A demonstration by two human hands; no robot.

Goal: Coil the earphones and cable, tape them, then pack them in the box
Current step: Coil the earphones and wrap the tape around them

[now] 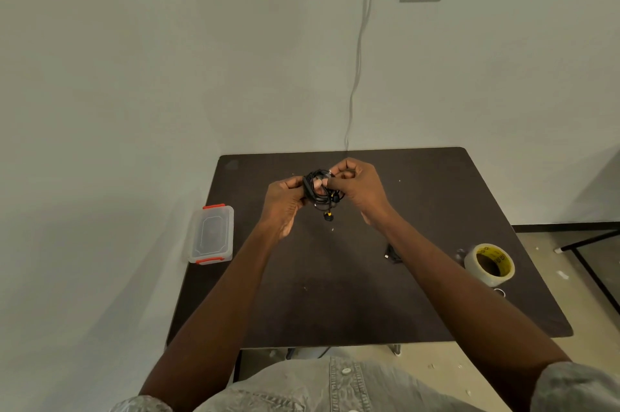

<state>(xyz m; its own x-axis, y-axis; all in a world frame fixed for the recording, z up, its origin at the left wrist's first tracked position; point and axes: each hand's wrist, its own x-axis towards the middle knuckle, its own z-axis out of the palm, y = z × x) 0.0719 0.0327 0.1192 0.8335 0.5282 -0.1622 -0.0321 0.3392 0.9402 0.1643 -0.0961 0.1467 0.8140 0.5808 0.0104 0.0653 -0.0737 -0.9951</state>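
Black earphones (318,191) are wound in loops around the fingers of my left hand (283,202), held above the dark table (335,304). An earbud with a yellow accent dangles below the loops. My right hand (357,188) pinches the cord at the coil's right side. A small black cable (392,254) lies on the table beside my right forearm. The clear plastic box (211,234) with red clips sits shut at the table's left edge. A roll of clear tape (489,264) with a yellow core stands at the right.
The table stands in a wall corner, with walls behind and to the left. A white cord hangs down the back wall to the table's far edge. Floor and a black metal frame (590,244) lie to the right of the table.
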